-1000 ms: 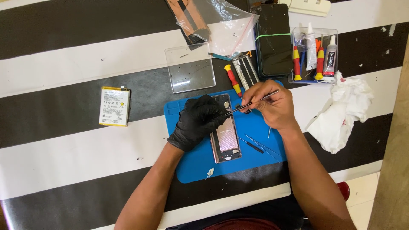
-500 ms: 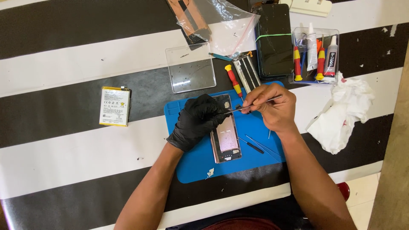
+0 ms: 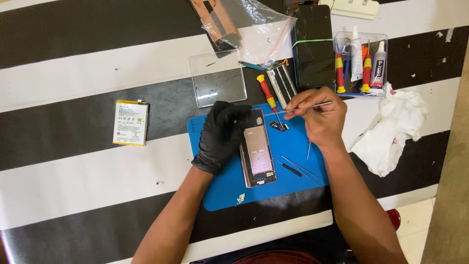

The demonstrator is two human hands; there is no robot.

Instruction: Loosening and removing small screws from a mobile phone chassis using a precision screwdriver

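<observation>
A table (image 3: 73, 73) with broad black and white stripes fills the frame. At lower centre lies a blue mat (image 3: 298, 171), and on its left half an opened phone (image 3: 257, 154) rests lengthwise, back cover off, pinkish frame showing. A dark slab-like phone (image 3: 313, 46) with a green band around it lies at upper centre-right, and a crumpled white cloth (image 3: 391, 129) sits at the right edge of the table. A clear plastic bag (image 3: 249, 24) lies at top centre, with a clear square tray (image 3: 217, 78) just below and to its left. A clear tub (image 3: 361, 58) at upper right holds glue tubes and red-and-yellow tools. A battery (image 3: 130, 122), white with a yellow edge, lies well apart at the left.

The left hand (image 3: 220, 134), in a black glove, curls over the phone's upper left edge and grips it against the mat. The right hand (image 3: 320, 117), bare, is closed in a pinch on thin metal tweezers (image 3: 293, 108), whose tips point left to the phone's top end. A red-and-yellow screwdriver (image 3: 268, 95) lies just above the mat, beside the right hand. Small black picks (image 3: 290, 168) lie on the mat to the right of the phone.
</observation>
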